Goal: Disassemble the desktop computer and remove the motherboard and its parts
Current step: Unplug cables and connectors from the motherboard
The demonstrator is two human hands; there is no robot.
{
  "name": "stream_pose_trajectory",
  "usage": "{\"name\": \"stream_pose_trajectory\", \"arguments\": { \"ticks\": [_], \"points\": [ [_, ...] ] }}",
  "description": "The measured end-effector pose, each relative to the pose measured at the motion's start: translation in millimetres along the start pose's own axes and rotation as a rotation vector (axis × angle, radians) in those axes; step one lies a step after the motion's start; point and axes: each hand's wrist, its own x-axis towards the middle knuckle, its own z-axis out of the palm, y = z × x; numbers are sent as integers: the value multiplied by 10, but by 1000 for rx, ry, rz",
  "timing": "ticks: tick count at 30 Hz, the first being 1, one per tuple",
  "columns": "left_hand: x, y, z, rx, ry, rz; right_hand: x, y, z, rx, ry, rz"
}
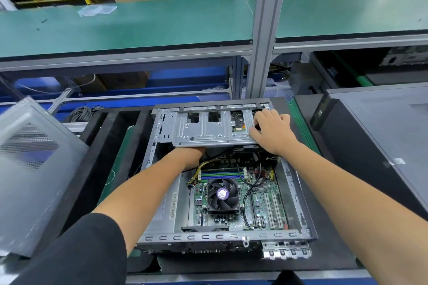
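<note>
both arms stretched forward, left hand (192,154) tucked out of sight past the wrist so can't tell its grip, right hand (269,131) palm down with fingers curled

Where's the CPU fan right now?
Head view: the CPU fan sits mid-motherboard in the open case, between both forearms, nearer than the drive cage.

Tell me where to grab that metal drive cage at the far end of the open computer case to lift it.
Probably by the near long edge and the right end. The drive cage lies flat across the case, its near edge overhanging the motherboard, so fingers fit underneath. The left hand reaches under that edge; the right hand grips the right end from above.
</note>
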Motion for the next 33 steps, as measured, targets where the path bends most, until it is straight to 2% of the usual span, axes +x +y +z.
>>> {"name": "stream_pose_trajectory", "arguments": {
  "ticks": [18,27,33],
  "points": [
    [-13,35,-21,-4,-75,-36,11,29,35,5,18,-11],
    [-64,37,-20,-17,-197,-49,32,49,74,11,20,-16],
    [-108,42,-61,-172,-161,-20,28,41,75,-1,31,-23]
  ]
}}
